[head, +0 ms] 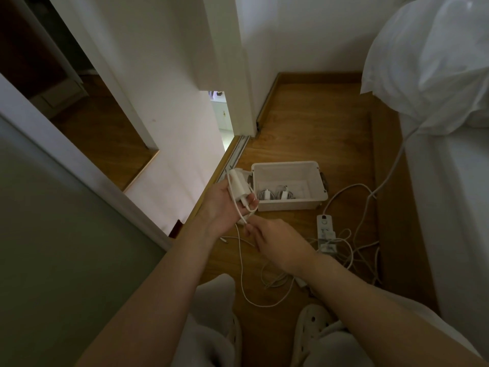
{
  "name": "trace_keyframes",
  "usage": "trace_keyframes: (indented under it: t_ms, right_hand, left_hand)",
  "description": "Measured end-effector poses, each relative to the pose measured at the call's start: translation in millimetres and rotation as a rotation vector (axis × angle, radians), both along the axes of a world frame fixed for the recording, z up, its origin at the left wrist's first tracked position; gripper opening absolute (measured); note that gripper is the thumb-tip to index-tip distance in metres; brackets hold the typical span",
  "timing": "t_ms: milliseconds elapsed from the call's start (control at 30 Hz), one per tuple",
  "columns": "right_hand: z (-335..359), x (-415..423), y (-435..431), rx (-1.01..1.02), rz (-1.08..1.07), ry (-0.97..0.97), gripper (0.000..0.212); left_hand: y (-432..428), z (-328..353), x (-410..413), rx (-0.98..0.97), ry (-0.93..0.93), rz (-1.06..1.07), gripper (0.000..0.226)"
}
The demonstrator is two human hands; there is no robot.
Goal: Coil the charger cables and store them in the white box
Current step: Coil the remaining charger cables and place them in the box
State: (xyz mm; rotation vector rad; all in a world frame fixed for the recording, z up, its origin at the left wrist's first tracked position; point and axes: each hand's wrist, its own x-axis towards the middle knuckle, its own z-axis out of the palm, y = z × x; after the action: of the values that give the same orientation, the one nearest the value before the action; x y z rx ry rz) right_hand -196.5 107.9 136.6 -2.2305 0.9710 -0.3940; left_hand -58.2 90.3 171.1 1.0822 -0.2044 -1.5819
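Left hand point(227, 205), centre-left of frame, grips a white charger brick point(239, 185) in its curled fingers. The brick's cable point(240, 250) runs across the palm and hangs down to a loop on the floor point(304, 123). Right hand point(275, 242), just below and right of it, pinches that cable at the fingertips.

Step in hand, by my read: winding this cable, barely begun, since most of it is slack. Next move calls for wrapping the slack into loops while the left hand keeps hold, then setting the bundle in the box.

White box point(288, 205) sits open at centre, just right of the left hand. It has room left.

Counts:
- box: one
- coiled bundles point(266, 194) inside: two
- brick in hand: one
- power strip point(325, 229), right of centre: one
- loose cables point(344, 250), tangled around it: cannot count
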Motion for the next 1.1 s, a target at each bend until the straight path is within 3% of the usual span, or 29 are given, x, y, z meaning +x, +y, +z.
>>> trace_keyframes:
  t_ms: [100,233,433,567,667,833,1033,1100]
  right_hand:
    - [-4,-3,-7,0.057,0.001,0.013,0.024]
    - [-8,-12,-22,0.048,-0.013,0.062,0.027]
    - [-13,-30,-41,0.005,-0.017,0.193,0.026]
    - [-15,-52,-58,0.096,-0.150,0.296,0.020]
    - [-8,-57,-62,-0.057,-0.244,0.218,0.034]
    - [5,-46,-58,-0.238,-0.309,0.065,0.033]
    - [18,-40,-49,-0.258,-0.413,-0.030,0.029]
    - [23,-37,-42,-0.264,-0.419,-0.077,0.027]
  left_hand:
    - [2,1,2,-0.064,0.136,0.002,0.029]
    - [5,4,4,-0.130,0.049,-0.145,0.035]
    - [9,7,23,-0.221,-0.331,-0.460,0.037]
    - [17,8,39,-0.184,-0.688,-0.692,0.057]
    - [22,9,40,-0.116,-0.911,-0.780,0.069]
    - [20,7,37,-0.059,-1.039,-0.712,0.025]
    - [16,7,28,-0.127,-1.065,-0.672,0.015]
    - [13,4,25,-0.147,-1.083,-0.637,0.022]
